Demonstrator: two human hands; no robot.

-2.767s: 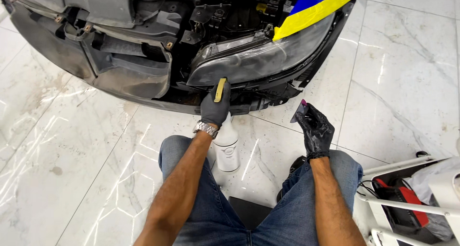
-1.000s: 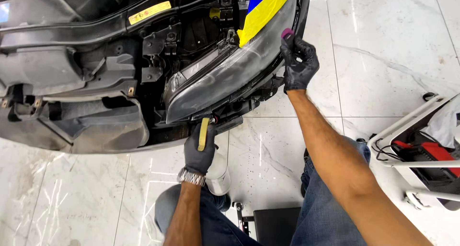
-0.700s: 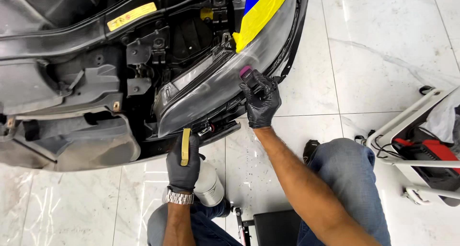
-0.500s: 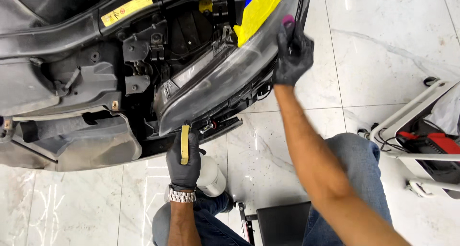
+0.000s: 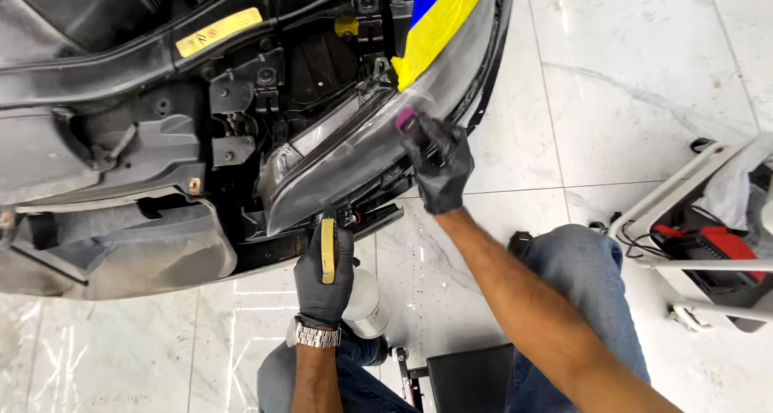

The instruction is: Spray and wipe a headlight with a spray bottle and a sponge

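White marble floor (image 5: 628,99) under a stripped car front | left hand (image 5: 324,274), black-gloved, clenched on a yellow strip (image 5: 328,250) just below the headlight (image 5: 362,151) | white spray bottle (image 5: 364,308) right beside that wrist | right hand (image 5: 439,167) grips a purple pad (image 5: 407,119), pressed against the lens | white cart (image 5: 700,244) far right.

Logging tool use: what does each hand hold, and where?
Left hand: yellow tool, gripped at its lower end. Right hand: purple-tipped tool, body enclosed, on the headlight.
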